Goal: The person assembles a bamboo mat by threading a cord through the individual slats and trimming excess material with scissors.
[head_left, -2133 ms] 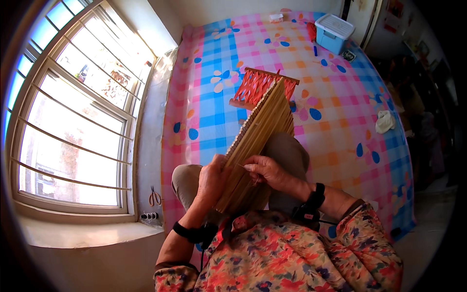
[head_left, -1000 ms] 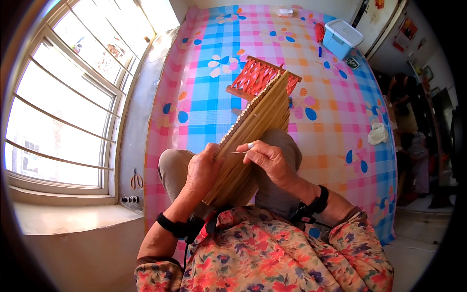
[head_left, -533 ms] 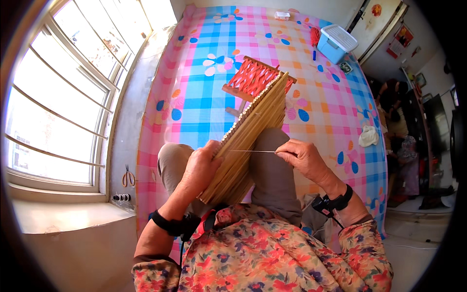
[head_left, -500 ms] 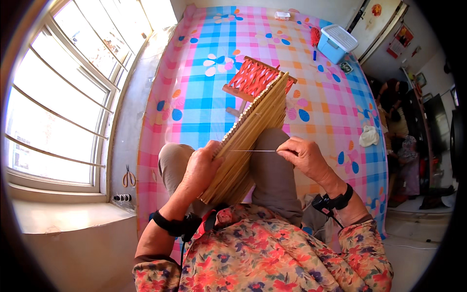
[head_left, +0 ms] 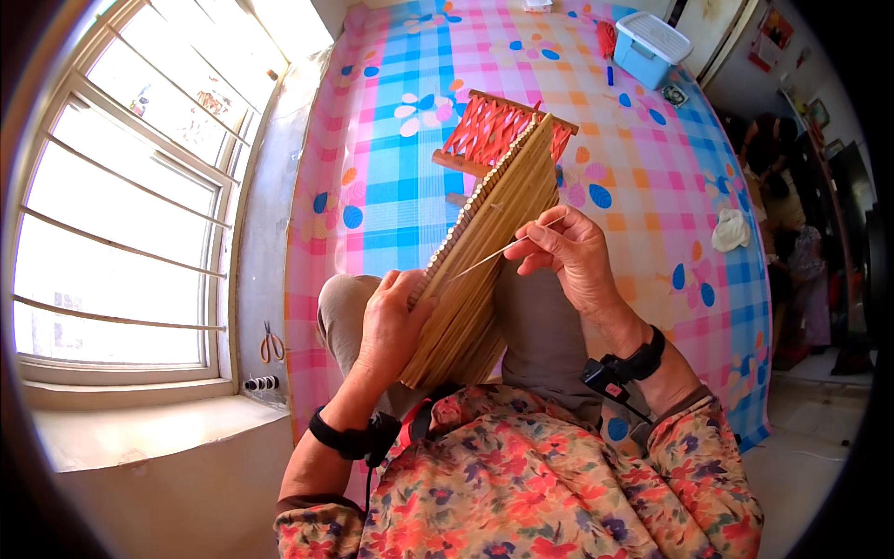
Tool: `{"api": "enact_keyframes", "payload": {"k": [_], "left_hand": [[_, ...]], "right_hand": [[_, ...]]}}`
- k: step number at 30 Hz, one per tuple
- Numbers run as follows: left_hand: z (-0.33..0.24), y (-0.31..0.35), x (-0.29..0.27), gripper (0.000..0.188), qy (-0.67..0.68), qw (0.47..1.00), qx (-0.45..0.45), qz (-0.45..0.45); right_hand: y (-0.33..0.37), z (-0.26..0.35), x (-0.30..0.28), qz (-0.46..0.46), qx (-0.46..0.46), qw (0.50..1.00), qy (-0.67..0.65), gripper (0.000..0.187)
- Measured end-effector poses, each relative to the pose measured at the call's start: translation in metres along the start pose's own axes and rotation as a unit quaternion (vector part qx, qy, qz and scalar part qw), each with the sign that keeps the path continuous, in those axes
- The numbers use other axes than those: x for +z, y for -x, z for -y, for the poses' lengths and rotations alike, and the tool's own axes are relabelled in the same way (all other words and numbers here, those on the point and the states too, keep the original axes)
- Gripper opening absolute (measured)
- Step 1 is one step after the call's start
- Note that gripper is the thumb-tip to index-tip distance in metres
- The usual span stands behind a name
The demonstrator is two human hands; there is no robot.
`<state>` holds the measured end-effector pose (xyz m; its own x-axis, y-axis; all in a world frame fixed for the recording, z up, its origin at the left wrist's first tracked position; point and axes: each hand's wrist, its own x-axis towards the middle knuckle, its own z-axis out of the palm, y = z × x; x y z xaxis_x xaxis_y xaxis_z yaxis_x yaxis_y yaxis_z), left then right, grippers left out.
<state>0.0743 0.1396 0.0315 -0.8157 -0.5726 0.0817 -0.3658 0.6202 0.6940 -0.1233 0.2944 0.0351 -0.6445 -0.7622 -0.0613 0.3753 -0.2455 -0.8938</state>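
Tan slat bundle (head_left: 473,289) sits mid-view, slanting up toward 1 o'clock. Left hand's (head_left: 389,321) clamped on its edge at 8 o'clock, right hand's (head_left: 577,256) at 3 pinching a thin pale strand (head_left: 484,261). Red-laced frame (head_left: 484,130) at 12, scissors (head_left: 271,347) over at 8.

Premises: a lived-in room of a home. A checked sheet (head_left: 643,279), printed with large flowers, covers a broad area beside a barred window (head_left: 112,205) with a pale sill (head_left: 168,433). Household goods lie about: a lidded blue tub (head_left: 652,56) and a crumpled white cloth (head_left: 731,230) on the sheet, scissors (head_left: 271,345) on the grey ledge (head_left: 270,149). A red poster (head_left: 771,37) hangs at upper right, with a framed picture (head_left: 819,114) nearby. The right side is dark; the black panel (head_left: 847,186) there appears to be a television.
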Motion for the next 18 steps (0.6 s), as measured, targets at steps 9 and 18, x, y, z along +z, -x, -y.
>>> {"api": "enact_keyframes", "payload": {"k": [9,18], "left_hand": [[-0.003,-0.001,0.001,0.028,0.008,1.000,-0.007,0.000],[-0.001,-0.002,0.002,0.028,0.015,1.000,-0.011,0.002]], "right_hand": [[0.008,-0.045,0.026,0.134,-0.118,0.924,0.339,0.014],[0.010,-0.066,0.025,0.146,-0.164,0.880,0.420,0.021]]}}
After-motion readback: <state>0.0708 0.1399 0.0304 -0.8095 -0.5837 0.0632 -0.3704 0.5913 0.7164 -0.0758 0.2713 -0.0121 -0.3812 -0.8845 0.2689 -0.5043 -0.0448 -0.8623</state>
